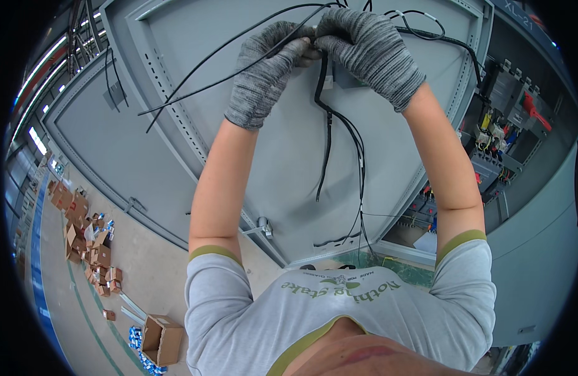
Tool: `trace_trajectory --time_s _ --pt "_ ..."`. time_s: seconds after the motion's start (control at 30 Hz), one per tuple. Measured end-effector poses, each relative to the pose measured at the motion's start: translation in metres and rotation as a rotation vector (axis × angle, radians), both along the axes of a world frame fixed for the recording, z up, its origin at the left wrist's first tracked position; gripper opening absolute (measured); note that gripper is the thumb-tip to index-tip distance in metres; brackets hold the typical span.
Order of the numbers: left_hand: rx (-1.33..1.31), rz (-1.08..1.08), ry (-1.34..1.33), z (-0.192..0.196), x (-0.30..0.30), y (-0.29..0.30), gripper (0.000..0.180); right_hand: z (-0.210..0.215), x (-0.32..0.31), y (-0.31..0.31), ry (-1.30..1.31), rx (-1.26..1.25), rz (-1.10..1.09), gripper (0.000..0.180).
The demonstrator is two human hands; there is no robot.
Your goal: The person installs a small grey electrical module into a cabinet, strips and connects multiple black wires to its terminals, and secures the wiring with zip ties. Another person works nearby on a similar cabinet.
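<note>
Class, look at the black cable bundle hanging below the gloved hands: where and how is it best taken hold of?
Probably grip the black cable bundle on its thick stretch just below the left hand and right hand, above the fork where it divides. Come from the front, the person's side, since the grey metal panel lies behind it.

Left hand (264, 70) beside right hand (371, 55), both aloft

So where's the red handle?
Head view, far right: the red handle is on the grey switch unit, right of and lower than the right gloved hand.
</note>
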State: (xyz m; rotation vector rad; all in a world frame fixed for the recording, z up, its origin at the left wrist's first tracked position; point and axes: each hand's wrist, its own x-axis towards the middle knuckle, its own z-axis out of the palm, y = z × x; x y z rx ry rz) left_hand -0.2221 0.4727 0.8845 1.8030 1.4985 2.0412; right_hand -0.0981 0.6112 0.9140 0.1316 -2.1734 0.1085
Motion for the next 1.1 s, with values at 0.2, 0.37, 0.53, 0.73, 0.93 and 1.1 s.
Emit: trace_trajectory --time_s 0.2,0.37,0.53,0.73,0.93,1.1 --pt "0.094 0.270 0.201 -0.001 0.001 0.002 0.015 0.002 0.004 -0.011 0.230 0.158 0.184 0.015" --pt "0.044 0.512 0.395 0.002 0.006 -0.005 0.017 0.000 0.000 -0.008 0.304 0.350 0.139 0.014" --pt "0.138 0.784 0.714 0.001 0.008 -0.001 0.015 0.003 0.004 -0.019 0.367 0.453 0.031 0.017" --pt "0.217 0.071 0.018 -0.010 0.008 -0.016 0.014 -0.001 -0.001 -0.013 0.356 0.488 -0.230 0.015" --pt "0.238 -0.040 -0.017 -0.025 0.024 -0.021 0.011 -0.011 0.000 -0.011 0.380 0.437 -0.283 0.016" --pt "0.223 0.006 0.220 -0.022 0.013 -0.003 0.013 -0.026 -0.005 0.013 0.427 0.531 -0.074 0.020"
